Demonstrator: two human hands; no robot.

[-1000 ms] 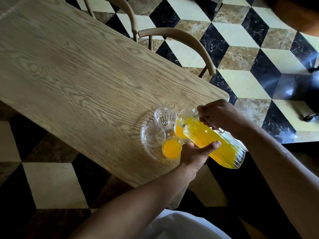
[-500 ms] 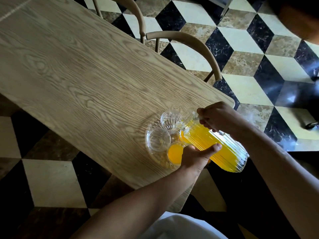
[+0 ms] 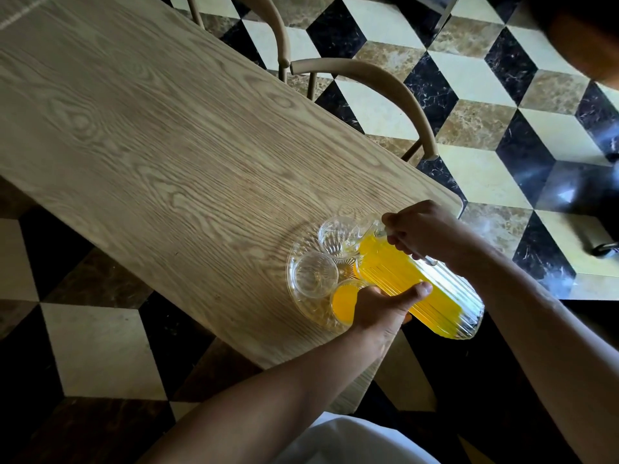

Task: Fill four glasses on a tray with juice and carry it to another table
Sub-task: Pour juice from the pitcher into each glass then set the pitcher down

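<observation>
Head view: both hands, right hand (image 3: 423, 229) and left hand (image 3: 380, 304), closed around tilted pitcher (image 3: 418, 286); overpouring could flood the tray (image 3: 298, 296).

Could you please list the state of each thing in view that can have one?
Pitcher: tilted, held in both hands, mostly full of juice.
Near glass: filled with juice.
Left glass: empty, upright.
Far glass: empty, upright.
Fourth glass: mostly hidden under the pitcher's mouth; some juice shows.
Tray: resting on the table.
Left hand: supporting the pitcher's body.
Right hand: gripping the pitcher's handle.
</observation>
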